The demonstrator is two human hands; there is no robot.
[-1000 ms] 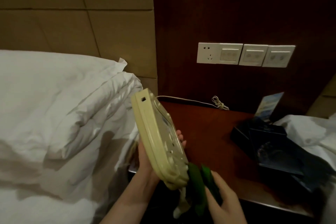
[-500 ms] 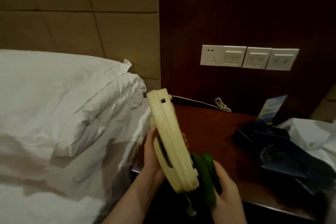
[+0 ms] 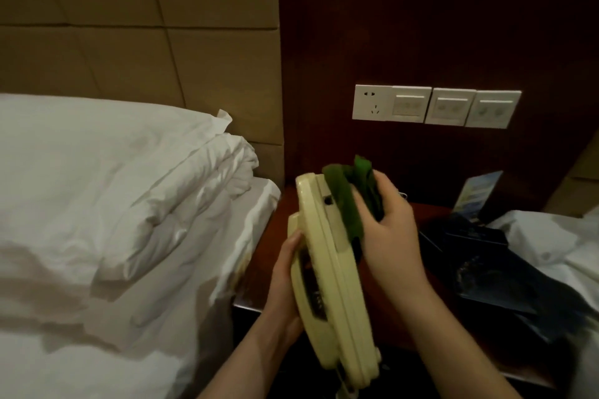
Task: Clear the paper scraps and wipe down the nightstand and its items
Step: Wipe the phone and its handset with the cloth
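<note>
Green cloth [image 3: 343,201] moved up one telephone [image 3: 330,272], gripped by right hand [image 3: 385,230], left hand [image 3: 285,275] gripping telephone

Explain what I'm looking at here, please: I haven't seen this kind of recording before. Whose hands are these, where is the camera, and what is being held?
There is no machine here. A person wears a camera on the head, looking forward and down, so the two bare arms entering from below are their own. The left hand holds a cream-coloured telephone tipped up on edge above the dark wooden nightstand. The right hand has a grip on a green cloth pressed against the phone's upper end. On the nightstand's right side lie dark booklets or folders and a small standing card. White bedding lies to the left, and wall switches are mounted above.
</note>
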